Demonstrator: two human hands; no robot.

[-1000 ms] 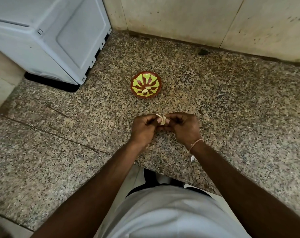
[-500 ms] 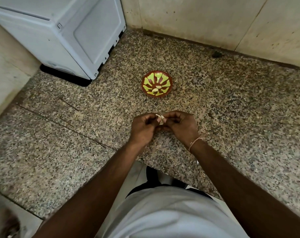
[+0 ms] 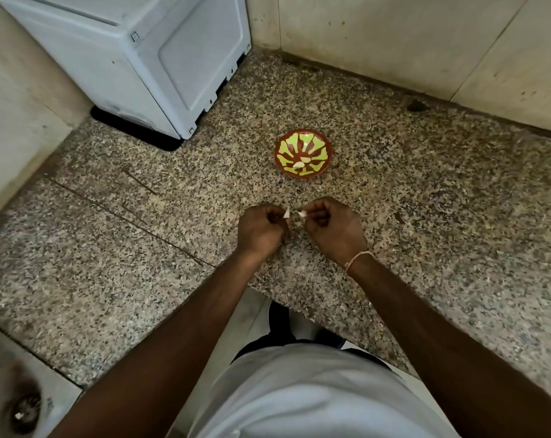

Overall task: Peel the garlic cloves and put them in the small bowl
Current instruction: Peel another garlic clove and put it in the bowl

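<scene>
Two hands are pulling apart now — left hand (image 3: 261,229) pinching a pale garlic clove (image 3: 287,213), right hand (image 3: 334,227) pinching a papery skin scrap (image 3: 301,214) — so the clove's nearly heading for the small red-and-green patterned bowl (image 3: 302,158).

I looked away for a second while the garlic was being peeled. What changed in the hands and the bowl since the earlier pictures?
The left hand and right hand have drawn apart sideways; each now pinches its own small pale piece, left, right, where they met on one before. The red-and-green patterned bowl on the speckled granite counter still holds two peeled cloves.
</scene>
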